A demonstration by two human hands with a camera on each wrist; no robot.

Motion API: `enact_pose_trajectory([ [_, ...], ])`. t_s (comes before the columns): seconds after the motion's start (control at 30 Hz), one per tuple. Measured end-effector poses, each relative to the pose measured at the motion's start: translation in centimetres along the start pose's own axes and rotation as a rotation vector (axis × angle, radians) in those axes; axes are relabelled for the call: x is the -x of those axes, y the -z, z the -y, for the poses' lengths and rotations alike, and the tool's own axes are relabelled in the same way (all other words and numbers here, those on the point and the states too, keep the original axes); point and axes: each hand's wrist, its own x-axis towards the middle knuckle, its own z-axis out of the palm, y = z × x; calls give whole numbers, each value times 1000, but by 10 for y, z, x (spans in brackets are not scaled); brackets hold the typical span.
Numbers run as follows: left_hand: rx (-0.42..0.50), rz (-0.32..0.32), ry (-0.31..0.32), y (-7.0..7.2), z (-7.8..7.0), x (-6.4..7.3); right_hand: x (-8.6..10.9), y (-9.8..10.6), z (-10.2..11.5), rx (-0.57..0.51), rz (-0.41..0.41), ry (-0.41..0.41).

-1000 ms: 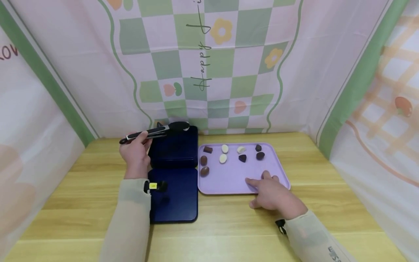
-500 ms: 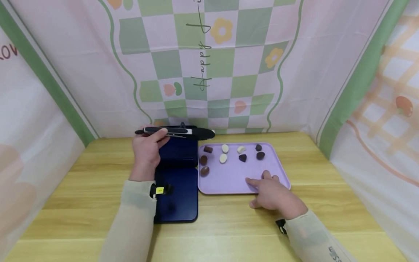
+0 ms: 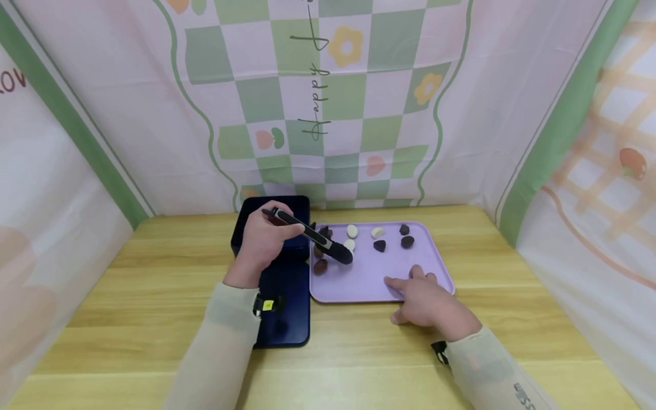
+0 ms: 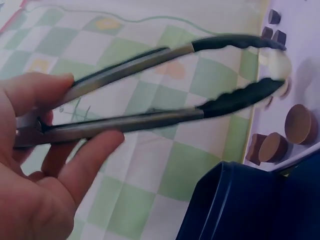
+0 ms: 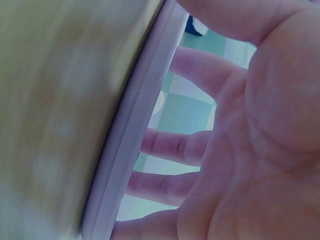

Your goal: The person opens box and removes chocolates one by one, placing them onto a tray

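Observation:
My left hand (image 3: 263, 239) holds a pair of black-and-silver tongs (image 3: 339, 250), thumb on one arm and fingers on the other. The tongs reach over the left part of the lilac tray (image 3: 369, 285). In the left wrist view their scalloped tips stand apart around a white chocolate (image 4: 280, 65); contact is hard to tell. Brown chocolates (image 3: 320, 266) lie along the tray's left edge, partly hidden by the tongs. Dark chocolates (image 3: 407, 242) sit farther right. My right hand (image 3: 425, 302) rests with extended fingers over the tray's front right rim, its thumb outside the rim.
Left of the tray stands a dark navy box (image 3: 301, 209), with a flat navy panel (image 3: 289, 313) in front of it, partly under my left forearm. A patterned cloth (image 3: 343, 97) hangs directly behind the wooden table (image 3: 348, 364).
My left hand has moved right and swung the tongs from over the navy box to the white chocolates, tips now pointing down to the tray. The right hand has stayed put.

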Motion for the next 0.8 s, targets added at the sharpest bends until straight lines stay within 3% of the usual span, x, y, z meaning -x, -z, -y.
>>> enact_pose_trajectory([
  [0.47, -114, 42, 24, -17, 1, 4, -1, 3, 0, 4, 3, 12],
  [0.8, -165, 60, 4, -15, -8, 6, 0, 1, 1, 1, 0, 1],
])
